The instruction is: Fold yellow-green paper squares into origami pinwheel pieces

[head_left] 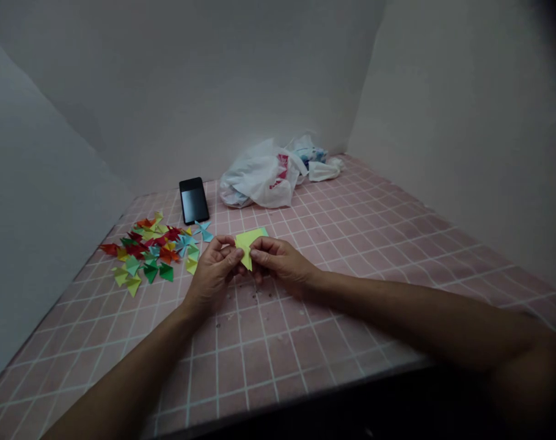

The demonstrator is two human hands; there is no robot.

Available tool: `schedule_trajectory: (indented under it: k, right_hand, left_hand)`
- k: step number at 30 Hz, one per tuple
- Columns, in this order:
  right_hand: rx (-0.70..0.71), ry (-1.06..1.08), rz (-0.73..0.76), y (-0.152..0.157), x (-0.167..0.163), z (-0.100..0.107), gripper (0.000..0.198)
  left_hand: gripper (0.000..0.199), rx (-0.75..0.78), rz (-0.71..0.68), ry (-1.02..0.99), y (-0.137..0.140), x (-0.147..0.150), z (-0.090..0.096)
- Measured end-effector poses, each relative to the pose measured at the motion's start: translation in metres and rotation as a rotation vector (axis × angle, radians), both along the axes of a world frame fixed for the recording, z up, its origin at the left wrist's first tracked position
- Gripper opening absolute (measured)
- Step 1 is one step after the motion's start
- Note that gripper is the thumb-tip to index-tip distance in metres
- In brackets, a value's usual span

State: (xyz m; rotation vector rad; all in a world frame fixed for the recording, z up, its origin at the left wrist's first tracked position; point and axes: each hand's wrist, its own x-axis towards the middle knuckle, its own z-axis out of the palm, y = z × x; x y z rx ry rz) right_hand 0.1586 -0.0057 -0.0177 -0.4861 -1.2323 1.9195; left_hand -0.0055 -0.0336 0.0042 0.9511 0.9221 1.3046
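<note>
Both my hands meet over the middle of the table, fingers closed around a small folded piece of yellow paper (245,253). My left hand (218,263) pinches its left side between thumb and fingers. On the other side, my right hand (280,260) grips it with the thumb on top. The paper narrows to a point toward me, and fingers partly cover it. Just behind it shows flat yellow paper with a pale green corner (263,232); I cannot tell whether it is separate. Left of my hands lies a loose pile of folded paper pieces (152,247) in red, orange, yellow, green and blue.
A black phone (194,200) lies beyond the pile. White plastic bags (262,174) with red print sit at the back, beside a blue-patterned packet (312,154). A pink checked cover (360,244) spreads over the table, with pale walls (241,79) around it.
</note>
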Motion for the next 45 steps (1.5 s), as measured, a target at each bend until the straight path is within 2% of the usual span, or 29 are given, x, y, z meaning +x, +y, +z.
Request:
schedule_trajectory:
  k: [5,8,11,14,17,22,29,34,41,45]
  right_hand:
    - [0.0,-0.014,0.005,0.0,0.0,-0.001,0.028]
    - [0.07,-0.093,-0.068,-0.001,0.0,-0.001,0.023]
    - [0.208,-0.236,-0.174,-0.003,0.002,0.002,0.02]
    - [0.406,-0.377,-0.292,-0.007,0.003,0.005,0.018]
    - [0.506,-0.438,-0.347,-0.008,0.004,0.007,0.016]
    - [0.415,-0.378,-0.318,-0.003,0.003,0.002,0.018]
    - [0.351,-0.303,-0.301,0.0,-0.001,-0.003,0.015]
    - [0.318,-0.279,-0.296,-0.001,-0.001,-0.002,0.012]
    - [0.198,-0.182,-0.209,-0.001,-0.001,0.002,0.018]
    - [0.196,-0.119,-0.2,-0.002,0.0,0.003,0.013]
  left_hand:
    - [0.037,0.038,-0.027,0.027,0.0,0.0,-0.003]
    - [0.029,0.07,-0.03,0.167,0.0,-0.001,-0.007]
    - [0.022,0.126,0.012,0.365,-0.001,-0.001,-0.008]
    - [0.016,0.246,0.068,0.562,-0.004,-0.002,-0.005]
    - [0.012,0.304,0.123,0.65,-0.006,-0.001,-0.001]
    - [0.013,0.205,0.13,0.553,-0.008,0.002,0.0]
    - [0.014,0.217,0.143,0.555,-0.01,0.007,0.003]
    - [0.02,0.169,0.12,0.454,-0.01,0.008,0.002]
    - [0.015,0.138,0.095,0.338,-0.012,0.008,0.001]
    - [0.012,0.128,0.087,0.309,-0.011,0.006,-0.001]
